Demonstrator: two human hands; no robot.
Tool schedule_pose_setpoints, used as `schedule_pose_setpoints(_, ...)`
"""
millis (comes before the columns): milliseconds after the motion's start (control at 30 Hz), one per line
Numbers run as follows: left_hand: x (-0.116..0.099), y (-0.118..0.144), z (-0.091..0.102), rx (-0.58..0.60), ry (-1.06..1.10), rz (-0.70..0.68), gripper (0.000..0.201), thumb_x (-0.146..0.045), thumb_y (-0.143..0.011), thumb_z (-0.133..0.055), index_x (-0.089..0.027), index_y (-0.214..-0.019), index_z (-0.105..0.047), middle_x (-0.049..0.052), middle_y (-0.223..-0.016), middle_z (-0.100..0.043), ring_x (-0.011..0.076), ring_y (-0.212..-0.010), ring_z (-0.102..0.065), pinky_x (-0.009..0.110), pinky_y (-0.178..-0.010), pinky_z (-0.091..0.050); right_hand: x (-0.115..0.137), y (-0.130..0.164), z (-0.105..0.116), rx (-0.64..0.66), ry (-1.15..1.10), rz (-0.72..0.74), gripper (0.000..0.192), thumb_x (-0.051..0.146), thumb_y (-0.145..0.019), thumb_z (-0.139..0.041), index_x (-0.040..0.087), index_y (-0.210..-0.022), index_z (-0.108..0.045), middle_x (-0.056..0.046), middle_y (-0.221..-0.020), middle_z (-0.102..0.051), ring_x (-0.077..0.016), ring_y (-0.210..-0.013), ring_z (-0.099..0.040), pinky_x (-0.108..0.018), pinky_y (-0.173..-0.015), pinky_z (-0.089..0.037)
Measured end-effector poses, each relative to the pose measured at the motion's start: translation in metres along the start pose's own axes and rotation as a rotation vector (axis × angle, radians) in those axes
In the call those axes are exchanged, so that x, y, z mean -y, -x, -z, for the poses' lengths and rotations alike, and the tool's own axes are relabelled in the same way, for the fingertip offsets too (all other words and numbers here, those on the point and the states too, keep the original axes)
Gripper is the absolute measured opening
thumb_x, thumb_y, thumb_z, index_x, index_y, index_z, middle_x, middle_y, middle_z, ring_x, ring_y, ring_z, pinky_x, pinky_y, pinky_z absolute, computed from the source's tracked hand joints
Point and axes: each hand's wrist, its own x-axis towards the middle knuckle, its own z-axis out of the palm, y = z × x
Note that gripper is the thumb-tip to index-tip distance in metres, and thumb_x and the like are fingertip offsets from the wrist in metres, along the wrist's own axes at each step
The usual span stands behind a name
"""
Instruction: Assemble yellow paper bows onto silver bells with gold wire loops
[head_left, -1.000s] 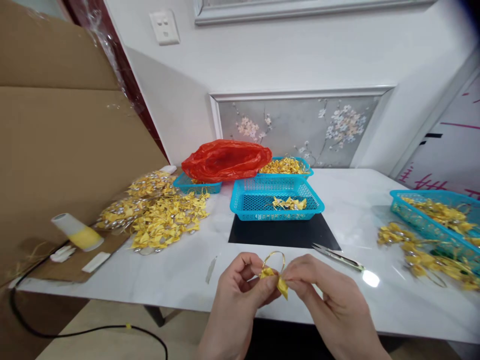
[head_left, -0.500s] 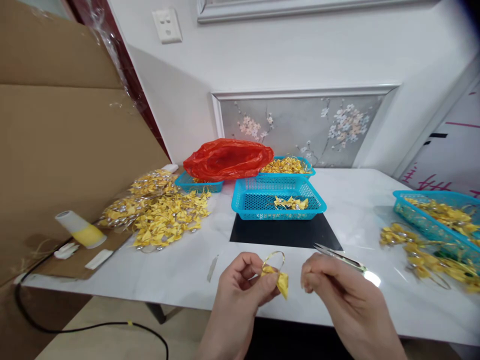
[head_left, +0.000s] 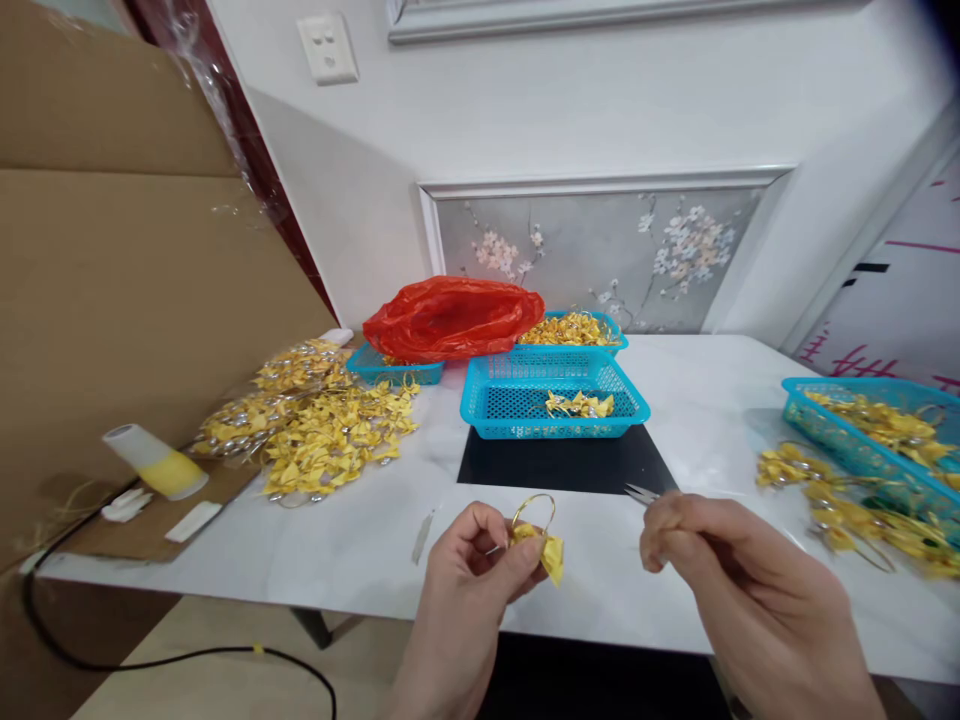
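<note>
On the white table (head_left: pixel 360 540), we are pinching a light, crushable yellow paper charm (head_left: pixel 545 548) at its fold with the left hand (head_left: pixel 480 560); the right hand (head_left: pixel 720 550) is curling over the scissors (head_left: pixel 640 492).

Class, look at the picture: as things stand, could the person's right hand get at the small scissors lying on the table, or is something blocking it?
Probably yes. The right hand is already over the scissors, whose tips poke out just past its knuckles, and nothing lies between them. The left hand pinches the yellow ornament well off to the side.

Both hands (head_left: pixel 480 570) bare (no sleeves, no rings).
</note>
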Motion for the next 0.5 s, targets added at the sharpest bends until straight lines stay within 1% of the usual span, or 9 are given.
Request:
schedule_pose_setpoints(67, 0.0, 0.001, 0.001, 0.016, -0.059, -0.021, 0.026, -0.021, -0.074, -0.079, -0.02, -0.064, -0.055, -0.004, -0.07, -0.068, 0.0112, -0.067, -0.062, 0.021, -0.067, -0.054, -0.004, 0.0, -0.002, 0.005, -0.046, -0.07, 0.016, 0.021, -0.096, -0.056, 0.024, -0.082, -0.062, 0.004, -0.072, -0.061, -0.0087, -0.067, -0.058, -0.015, -0.063, -0.048)
schedule_pose_setpoints(133, -0.001, 0.002, 0.003, 0.042, -0.124, -0.042, 0.016, -0.02, -0.073, -0.079, -0.018, -0.066, -0.066, -0.001, -0.073, -0.07, 0.0121, -0.069, -0.062, 0.019, -0.066, -0.052, -0.01, -0.001, -0.004, 0.001, -0.138, -0.158, 0.016, 0.024, -0.097, -0.056, 0.024, -0.083, -0.063, 0.004, -0.072, -0.061, -0.0082, -0.065, -0.057, -0.014, -0.06, -0.048)
schedule_pose_setpoints(200, 0.0, 0.003, 0.005, 0.071, -0.214, -0.086, 0.004, -0.02, -0.074, -0.078, -0.018, -0.071, -0.076, 0.003, -0.081, -0.073, 0.0144, -0.075, -0.063, 0.019, -0.069, -0.051, -0.016, -0.001, -0.005, -0.006, -0.25, -0.238, 0.015, 0.027, -0.097, -0.057, 0.024, -0.084, -0.063, 0.003, -0.075, -0.062, -0.0082, -0.065, -0.057, -0.015, -0.06, -0.049)
schedule_pose_setpoints(233, 0.002, 0.003, 0.007, 0.085, -0.278, -0.12, 0.002, -0.02, -0.075, -0.077, -0.019, -0.075, -0.079, 0.004, -0.086, -0.074, 0.0161, -0.08, -0.065, 0.019, -0.071, -0.051, -0.018, -0.001, -0.006, -0.012, -0.301, -0.267, 0.014, 0.028, -0.097, -0.058, 0.024, -0.086, -0.064, 0.002, -0.077, -0.062, -0.0084, -0.066, -0.058, -0.016, -0.061, -0.05)
schedule_pose_setpoints(300, 0.005, 0.002, 0.009, 0.1, -0.422, -0.2, 0.01, -0.021, -0.079, -0.072, -0.022, -0.083, -0.081, 0.006, -0.097, -0.074, 0.0196, -0.09, -0.066, 0.022, -0.076, -0.052, -0.02, -0.001, -0.006, -0.014, -0.376, -0.304, 0.012, 0.029, -0.097, -0.059, 0.024, -0.088, -0.065, 0.002, -0.08, -0.063, -0.0086, -0.068, -0.059, -0.017, -0.063, -0.052)
schedule_pose_setpoints(367, 0.01, 0.0, 0.011, 0.108, -0.556, -0.258, 0.015, -0.022, -0.083, -0.067, -0.025, -0.089, -0.08, 0.006, -0.103, -0.073, 0.0213, -0.095, -0.067, 0.024, -0.079, -0.053, -0.019, -0.002, -0.007, -0.003, -0.423, -0.31, 0.01, 0.028, -0.096, -0.06, 0.024, -0.09, -0.065, 0.002, -0.081, -0.064, -0.0086, -0.069, -0.06, -0.017, -0.063, -0.053)
schedule_pose_setpoints(433, 0.014, -0.002, 0.012, 0.117, -0.63, -0.277, 0.015, -0.022, -0.084, -0.065, -0.025, -0.09, -0.079, 0.006, -0.104, -0.072, 0.0218, -0.095, -0.067, 0.025, -0.076, -0.054, -0.016, -0.003, -0.009, 0.011, -0.459, -0.304, 0.009, 0.028, -0.096, -0.06, 0.025, -0.091, -0.066, 0.002, -0.082, -0.065, -0.0085, -0.07, -0.061, -0.017, -0.064, -0.054)
schedule_pose_setpoints(500, 0.015, -0.004, 0.01, 0.145, -0.679, -0.271, 0.014, -0.023, -0.085, -0.064, -0.024, -0.086, -0.078, 0.007, -0.103, -0.071, 0.022, -0.092, -0.067, 0.025, -0.07, -0.054, -0.011, -0.006, -0.012, 0.026, -0.478, -0.294, 0.008, 0.027, -0.096, -0.06, 0.025, -0.091, -0.066, 0.002, -0.082, -0.066, -0.0085, -0.07, -0.062, -0.017, -0.065, -0.054)
